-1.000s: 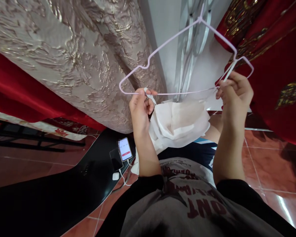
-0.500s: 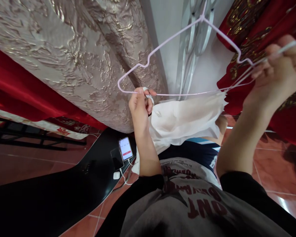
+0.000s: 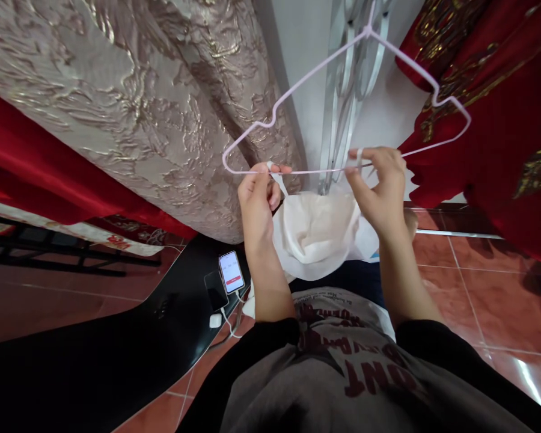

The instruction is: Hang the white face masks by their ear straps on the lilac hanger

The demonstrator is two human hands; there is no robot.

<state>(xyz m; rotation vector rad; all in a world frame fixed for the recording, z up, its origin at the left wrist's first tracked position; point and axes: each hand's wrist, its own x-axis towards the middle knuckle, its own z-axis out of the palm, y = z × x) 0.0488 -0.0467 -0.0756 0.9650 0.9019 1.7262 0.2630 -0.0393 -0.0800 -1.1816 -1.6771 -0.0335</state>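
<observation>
A pink clothes hanger (image 3: 320,69) hangs in front of me, its long lower bar running level across my hands. My left hand (image 3: 259,189) is closed around that bar near its left end, with a white strap looped between the fingers. My right hand (image 3: 381,183) is bent at the bar right of the middle, thumb below and fingers above, pinching another white strap (image 3: 359,157). Below the bar, a thin white cloth (image 3: 318,231) with straps sags in a bowl shape between my hands. My right fingertips partly cover the bar.
Left of me is a black bench (image 3: 117,349) with a lit phone (image 3: 231,272), a dark phone (image 3: 215,290) and a small white case (image 3: 215,320). A shiny patterned curtain (image 3: 171,120) and red embroidered cloth (image 3: 491,144) flank a white metal gate (image 3: 342,90).
My right hand has come left and inward from the hanger's right end to its lower bar. The stretched strap has slackened and the white cloth now sags. My left hand stays at the bar.
</observation>
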